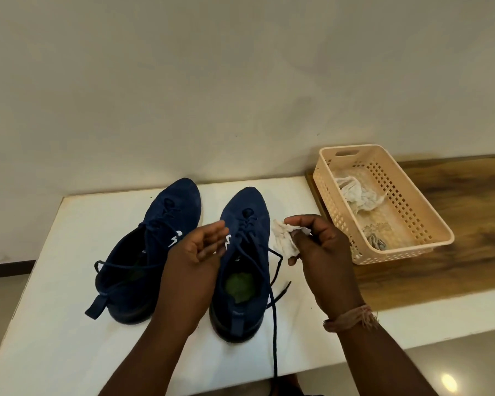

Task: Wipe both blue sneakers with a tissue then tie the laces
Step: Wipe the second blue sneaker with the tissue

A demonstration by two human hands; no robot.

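Observation:
Two dark blue sneakers stand side by side on the white table [69, 281], toes pointing away from me. The left sneaker [152, 252] has loose laces draped across its opening. The right sneaker [245, 252] has untied laces trailing off the near table edge. My left hand [200, 247] hovers between the shoes with fingers straight and palm turned right, holding nothing. My right hand [317, 247] grips a crumpled white tissue [283, 238] just right of the right sneaker's lacing.
A beige perforated plastic basket [412, 224] sits at the right on a wooden surface [469, 210], holding a crumpled used tissue [357, 195] and a small grey item. A plain wall rises behind the table.

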